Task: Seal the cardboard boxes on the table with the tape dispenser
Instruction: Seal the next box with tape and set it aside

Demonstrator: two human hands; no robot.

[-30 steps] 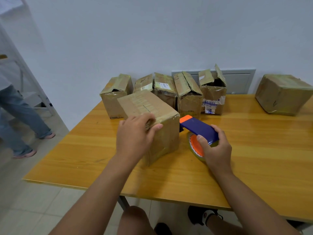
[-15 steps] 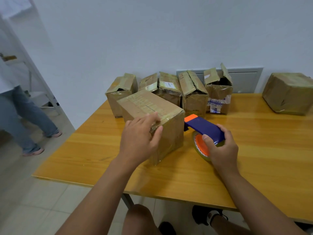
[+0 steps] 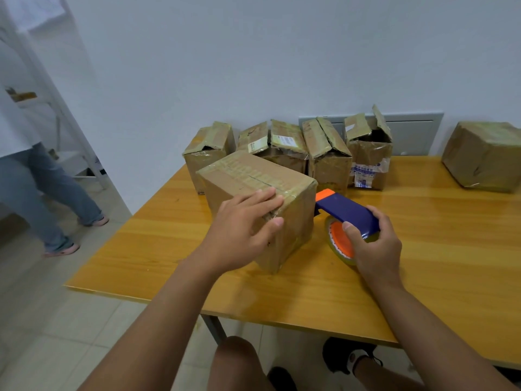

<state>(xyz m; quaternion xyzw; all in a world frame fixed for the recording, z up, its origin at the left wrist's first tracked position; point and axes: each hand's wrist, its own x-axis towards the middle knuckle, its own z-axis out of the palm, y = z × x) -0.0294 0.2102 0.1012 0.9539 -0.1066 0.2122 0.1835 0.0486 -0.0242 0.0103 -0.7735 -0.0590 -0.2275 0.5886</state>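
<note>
My left hand [image 3: 242, 227] lies flat, fingers straight, pressing the near top edge of the box [image 3: 262, 201]. My right hand [image 3: 375, 246] grips the dispenser [image 3: 345, 214], its nose touching the box's right side on the table [image 3: 437, 249]. More boxes [image 3: 296, 148] stand behind.

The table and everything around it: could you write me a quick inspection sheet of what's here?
Surface: wooden table, glossy, against a white wall.
Job's things: near box flaps down, tape across its top; tape dispenser at its right side; four boxes in a back row, at least the rightmost with flaps up; lone box far right, closed.
Clutter: nothing seen.
Grippers: left hand lies flat on the near box's top; right hand grips the dispenser.
Cables: nothing seen.
Surroundings: grey wall panel behind the row; a person standing at left on tiled floor.
</note>
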